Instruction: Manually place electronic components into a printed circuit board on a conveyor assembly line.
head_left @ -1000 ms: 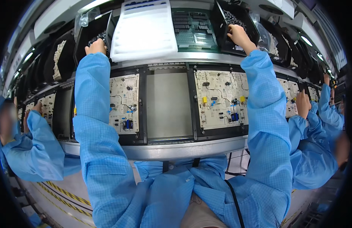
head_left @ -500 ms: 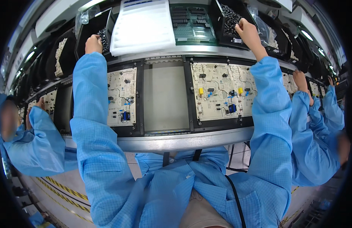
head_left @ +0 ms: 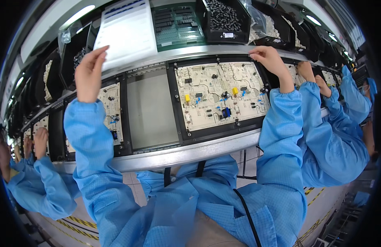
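Drawn near to a pinch in the grip of left hand (head_left: 88,74) and right hand (head_left: 272,61); cannot tell whether grasping anything small. Poised on the left by the white tray (head_left: 128,37), on the right over the upper edge of the black frame (head_left: 215,131) around the circuit board (head_left: 221,88). Already populated, on that board, with yellow, blue and black components; impossible to judge any remainder.

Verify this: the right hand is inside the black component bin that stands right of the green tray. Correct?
No: the head view shows the right hand near the circuit board frame, outside the black component bin, which does stand right of the green tray.
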### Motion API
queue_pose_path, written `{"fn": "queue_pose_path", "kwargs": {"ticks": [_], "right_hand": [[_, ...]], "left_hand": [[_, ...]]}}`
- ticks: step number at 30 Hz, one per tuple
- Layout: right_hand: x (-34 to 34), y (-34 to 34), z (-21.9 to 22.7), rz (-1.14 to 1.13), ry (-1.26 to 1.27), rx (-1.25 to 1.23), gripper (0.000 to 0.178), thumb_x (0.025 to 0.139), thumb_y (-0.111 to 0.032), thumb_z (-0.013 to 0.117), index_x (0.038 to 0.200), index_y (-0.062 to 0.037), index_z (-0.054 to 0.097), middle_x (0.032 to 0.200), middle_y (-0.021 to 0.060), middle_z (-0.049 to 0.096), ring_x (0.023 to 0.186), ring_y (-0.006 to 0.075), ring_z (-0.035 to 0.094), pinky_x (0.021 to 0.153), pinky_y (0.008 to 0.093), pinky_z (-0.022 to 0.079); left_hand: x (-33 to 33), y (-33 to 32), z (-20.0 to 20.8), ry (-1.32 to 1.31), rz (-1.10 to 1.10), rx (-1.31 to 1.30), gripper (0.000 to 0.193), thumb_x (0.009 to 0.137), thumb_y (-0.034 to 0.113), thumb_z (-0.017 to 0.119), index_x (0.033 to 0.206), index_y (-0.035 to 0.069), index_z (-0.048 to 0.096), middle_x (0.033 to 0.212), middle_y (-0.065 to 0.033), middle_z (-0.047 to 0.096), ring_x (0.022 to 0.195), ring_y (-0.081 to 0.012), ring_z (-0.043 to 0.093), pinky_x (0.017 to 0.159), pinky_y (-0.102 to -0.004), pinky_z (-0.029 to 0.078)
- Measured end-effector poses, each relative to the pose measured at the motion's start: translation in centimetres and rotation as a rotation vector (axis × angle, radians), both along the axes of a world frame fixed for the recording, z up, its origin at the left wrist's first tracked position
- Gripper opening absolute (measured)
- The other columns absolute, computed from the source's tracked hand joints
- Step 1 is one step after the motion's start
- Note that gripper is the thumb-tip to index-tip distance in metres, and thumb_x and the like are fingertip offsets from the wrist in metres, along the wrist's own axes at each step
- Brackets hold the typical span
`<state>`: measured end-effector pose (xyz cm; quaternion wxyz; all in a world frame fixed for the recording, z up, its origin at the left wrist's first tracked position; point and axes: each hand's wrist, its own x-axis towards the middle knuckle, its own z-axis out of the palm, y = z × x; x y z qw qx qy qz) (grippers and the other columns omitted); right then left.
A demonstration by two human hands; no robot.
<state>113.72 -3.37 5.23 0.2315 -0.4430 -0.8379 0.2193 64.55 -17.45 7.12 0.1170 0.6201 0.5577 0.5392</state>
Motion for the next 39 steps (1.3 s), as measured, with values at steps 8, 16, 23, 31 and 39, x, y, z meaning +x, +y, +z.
{"fn": "queue_pose_path", "kwargs": {"ticks": [8, 16, 23, 31, 39], "right_hand": [[1.0, -0.3, -1.0, 0.074, -0.235, -0.13, 0.017, 0.07, -0.001, 0.069, 0.086, 0.0019, 0.068, 0.074, 0.009, 0.067, 0.066, 0.0144, 0.062, 0.062, 0.0269, 0.049], [0.4, -0.6, -1.1, 0.1, -0.265, -0.115, 0.013, 0.067, -0.001, 0.071, 0.08, 0.0023, 0.068, 0.069, 0.0096, 0.066, 0.065, 0.0147, 0.063, 0.061, 0.0265, 0.05], [0.7, -0.2, -2.0, 0.05, -0.244, -0.138, 0.014, 0.067, -0.002, 0.072, 0.079, 0.0027, 0.068, 0.069, 0.0106, 0.066, 0.062, 0.0159, 0.062, 0.059, 0.0276, 0.049], [0.6, -0.6, -1.4, 0.105, -0.318, -0.129, 0.013, 0.066, 0.0, 0.073, 0.076, 0.0014, 0.065, 0.068, 0.0068, 0.064, 0.063, 0.0127, 0.06, 0.059, 0.0257, 0.048], [-10.3, 1.4, 2.7, 0.303, -0.196, 0.288, 0.012, 0.075, -0.002, 0.06, 0.086, 0.001, 0.058, 0.072, 0.0144, 0.062, 0.065, 0.026, 0.061, 0.061, 0.0327, 0.048]], "left_hand": [[9.9, -0.5, -1.7, -0.187, -0.252, -0.274, 0.017, 0.086, 0.005, 0.062, 0.101, -0.002, 0.064, 0.087, -0.0049, 0.066, 0.076, -0.0085, 0.059, 0.073, -0.0216, 0.047], [11.3, -0.7, -3.6, -0.35, -0.35, -0.339, 0.021, 0.081, 0.002, 0.067, 0.101, -0.001, 0.063, 0.087, -0.0032, 0.063, 0.08, -0.0079, 0.059, 0.075, -0.0207, 0.047], [12.2, -1.2, -3.6, -0.441, -0.454, -0.405, 0.022, 0.08, -0.001, 0.067, 0.101, -0.001, 0.061, 0.089, -0.0042, 0.064, 0.082, -0.0081, 0.059, 0.076, -0.0204, 0.048], [12.5, -1.2, -4.5, -0.551, -0.523, -0.422, 0.02, 0.081, 0.0, 0.067, 0.099, 0.0, 0.059, 0.088, -0.005, 0.064, 0.081, -0.0077, 0.06, 0.074, -0.0207, 0.049], [14.0, -2.6, -5.6, -0.174, -0.665, -0.604, 0.017, 0.079, 0.005, 0.07, 0.094, 0.002, 0.061, 0.08, -0.0022, 0.061, 0.075, -0.0065, 0.059, 0.067, -0.0216, 0.048]]}}
